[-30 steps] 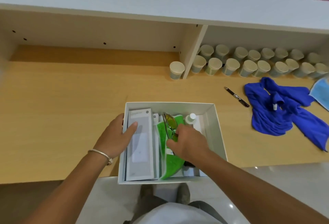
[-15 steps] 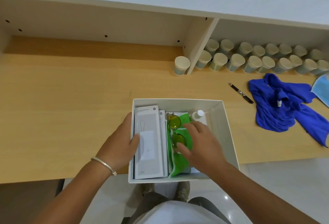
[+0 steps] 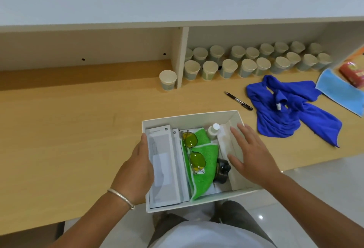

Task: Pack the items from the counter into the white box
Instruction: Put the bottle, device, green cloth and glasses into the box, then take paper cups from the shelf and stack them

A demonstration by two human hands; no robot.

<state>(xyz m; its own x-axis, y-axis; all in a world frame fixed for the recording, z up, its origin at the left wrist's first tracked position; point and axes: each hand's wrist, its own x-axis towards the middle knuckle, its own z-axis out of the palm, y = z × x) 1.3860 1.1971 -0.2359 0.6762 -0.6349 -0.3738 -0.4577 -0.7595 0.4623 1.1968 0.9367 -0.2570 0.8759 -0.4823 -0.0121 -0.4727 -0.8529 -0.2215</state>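
Observation:
The white box (image 3: 189, 117) sits at the counter's near edge, partly overhanging it. Inside lie two flat grey product cartons (image 3: 165, 161), a green cloth (image 3: 208, 149) with yellow-lensed glasses (image 3: 194, 152) on top, a small white bottle (image 3: 213, 130) and a dark object (image 3: 222, 170). My left hand (image 3: 137, 169) grips the box's left wall, thumb inside on a carton. My right hand (image 3: 250, 153) hovers flat and empty over the box's right wall, fingers spread.
On the counter to the right lie a black pen (image 3: 238, 101), a crumpled dark blue cloth (image 3: 285, 107), a light blue cloth (image 3: 340, 92) and a red packet (image 3: 352, 72). Several paper cups (image 3: 228, 66) stand under the shelf; one cup (image 3: 167, 80) stands left of the divider.
My right hand let go of the glasses, which now lie on the green cloth, and moved right to the box's right wall. My left hand stays on the left wall.

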